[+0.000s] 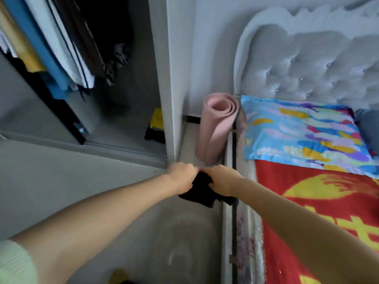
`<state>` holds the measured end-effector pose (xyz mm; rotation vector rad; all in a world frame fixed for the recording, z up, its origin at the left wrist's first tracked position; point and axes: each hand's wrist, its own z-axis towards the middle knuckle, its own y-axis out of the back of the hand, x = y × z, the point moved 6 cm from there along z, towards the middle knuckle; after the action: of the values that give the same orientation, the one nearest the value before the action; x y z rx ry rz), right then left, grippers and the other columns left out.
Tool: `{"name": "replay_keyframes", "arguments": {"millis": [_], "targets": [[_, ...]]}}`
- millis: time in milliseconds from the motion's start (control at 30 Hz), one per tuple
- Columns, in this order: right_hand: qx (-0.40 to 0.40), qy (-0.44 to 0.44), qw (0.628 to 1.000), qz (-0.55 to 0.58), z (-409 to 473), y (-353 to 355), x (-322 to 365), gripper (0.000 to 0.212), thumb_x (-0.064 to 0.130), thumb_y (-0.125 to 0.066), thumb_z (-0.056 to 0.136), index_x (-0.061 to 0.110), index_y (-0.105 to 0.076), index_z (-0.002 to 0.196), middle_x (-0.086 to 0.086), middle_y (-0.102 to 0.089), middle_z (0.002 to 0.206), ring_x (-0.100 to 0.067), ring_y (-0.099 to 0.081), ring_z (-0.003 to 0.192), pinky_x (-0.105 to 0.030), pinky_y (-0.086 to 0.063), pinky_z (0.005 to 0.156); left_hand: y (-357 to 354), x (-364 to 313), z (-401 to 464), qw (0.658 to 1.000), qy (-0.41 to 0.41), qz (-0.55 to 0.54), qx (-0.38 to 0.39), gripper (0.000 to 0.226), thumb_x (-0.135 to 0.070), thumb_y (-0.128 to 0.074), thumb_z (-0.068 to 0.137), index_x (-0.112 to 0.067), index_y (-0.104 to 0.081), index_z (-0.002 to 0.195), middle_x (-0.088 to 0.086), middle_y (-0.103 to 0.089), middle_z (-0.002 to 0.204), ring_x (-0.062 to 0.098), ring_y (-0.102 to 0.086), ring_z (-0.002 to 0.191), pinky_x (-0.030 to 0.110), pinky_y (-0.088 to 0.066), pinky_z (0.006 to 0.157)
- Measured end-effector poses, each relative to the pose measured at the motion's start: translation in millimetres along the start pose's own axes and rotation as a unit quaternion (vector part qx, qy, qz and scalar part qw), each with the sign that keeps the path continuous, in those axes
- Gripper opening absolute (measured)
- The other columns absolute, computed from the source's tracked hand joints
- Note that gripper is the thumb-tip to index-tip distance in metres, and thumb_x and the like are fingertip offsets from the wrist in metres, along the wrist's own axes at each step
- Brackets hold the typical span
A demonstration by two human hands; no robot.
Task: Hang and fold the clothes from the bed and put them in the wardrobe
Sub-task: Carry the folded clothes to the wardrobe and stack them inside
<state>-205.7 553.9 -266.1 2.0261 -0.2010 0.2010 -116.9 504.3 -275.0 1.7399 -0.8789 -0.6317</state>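
Black garment [202, 189]: we count one, a small dark piece of soft cloth, bunched and partly folded, held in mid-air above the grey floor [143, 232] between the wardrobe [170, 78] and the bed [320, 212]. Our two hands meet over it. The left hand [181, 178] grips its upper left edge with curled fingers; the right hand [220, 180] grips its upper right edge the same way. The knuckles of the two hands lie just beside each other. The cloth hangs below the hands in an irregular, roughly rectangular shape; its long axis runs about left to right, and its loose lower edge points down toward the floor. We cannot tell what kind of garment it is.

One rolled mat [217, 128], pink and foam-like, stands upright against the wall between the wardrobe side panel and the bed; its spiral end faces up. One pillow [303, 136], with a multicoloured brushstroke print, lies at the head of the bed on one red blanket [307, 232] with yellow markings. One headboard [311, 66], grey and button-tufted with a wing-shaped top, stands behind it.

Inside the open wardrobe several hanging clothes [61, 54] show blue, white, yellow and dark fabrics; motion blur prevents an exact count. One yellow item [156, 119] lies on the wardrobe bottom.
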Motion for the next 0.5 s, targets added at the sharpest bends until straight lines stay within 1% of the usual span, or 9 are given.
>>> {"name": "replay_keyframes", "arguments": {"millis": [100, 200, 267, 367, 500], "targets": [[-0.004, 0.042, 0.999, -0.013, 56.3, 15.6, 93.7, 0.051, 0.014, -0.044, 0.089, 0.032, -0.044, 0.137, -0.007, -0.062, 0.118, -0.031, -0.060, 0.107, -0.044, -0.051, 0.088, -6.7, 101.3, -42.8, 0.999, 0.032, -0.015, -0.005, 0.039, -0.022, -0.056, 0.089, -0.015, -0.051, 0.127, 0.008, -0.058, 0.123, 0.032, -0.058, 0.111, 0.037, -0.048, 0.080], [-0.006, 0.068, 0.997, -0.023, 99.9, 25.7, 161.6, 0.052, 0.012, -0.045, 0.091, 0.030, -0.043, 0.139, -0.006, -0.062, 0.121, -0.028, -0.059, 0.108, -0.043, -0.051, 0.091, -8.1, 173.5, -73.2, 0.999, 0.047, -0.013, -0.017, 0.038, -0.021, -0.055, 0.089, -0.017, -0.050, 0.127, 0.007, -0.059, 0.122, 0.031, -0.059, 0.108, 0.036, -0.046, 0.075], [-0.003, 0.083, 0.996, -0.030, 131.8, 32.6, 210.8, 0.050, 0.012, -0.045, 0.092, 0.029, -0.044, 0.139, -0.006, -0.062, 0.120, -0.027, -0.060, 0.106, -0.042, -0.052, 0.090, -9.2, 227.4, -94.5, 0.998, 0.061, -0.013, -0.020, 0.037, -0.022, -0.056, 0.089, -0.018, -0.050, 0.125, 0.007, -0.060, 0.121, 0.031, -0.060, 0.106, 0.036, -0.046, 0.076], [-0.001, 0.097, 0.995, -0.034, 170.0, 41.7, 261.0, 0.048, 0.012, -0.045, 0.093, 0.030, -0.046, 0.137, -0.006, -0.064, 0.115, -0.026, -0.062, 0.101, -0.039, -0.054, 0.086, -11.4, 289.4, -112.7, 0.997, 0.077, -0.025, -0.018, 0.036, -0.023, -0.055, 0.089, -0.018, -0.051, 0.124, 0.007, -0.060, 0.121, 0.031, -0.060, 0.107, 0.037, -0.048, 0.081], [0.006, 0.112, 0.993, -0.036, 216.9, 52.0, 290.4, 0.048, 0.012, -0.045, 0.091, 0.031, -0.048, 0.135, -0.005, -0.064, 0.114, -0.026, -0.062, 0.101, -0.040, -0.053, 0.086, -14.0, 342.5, -112.8, 0.995, 0.092, -0.032, -0.011, 0.036, -0.023, -0.054, 0.090, -0.017, -0.052, 0.125, 0.007, -0.060, 0.122, 0.031, -0.059, 0.109, 0.037, -0.047, 0.082]]}}
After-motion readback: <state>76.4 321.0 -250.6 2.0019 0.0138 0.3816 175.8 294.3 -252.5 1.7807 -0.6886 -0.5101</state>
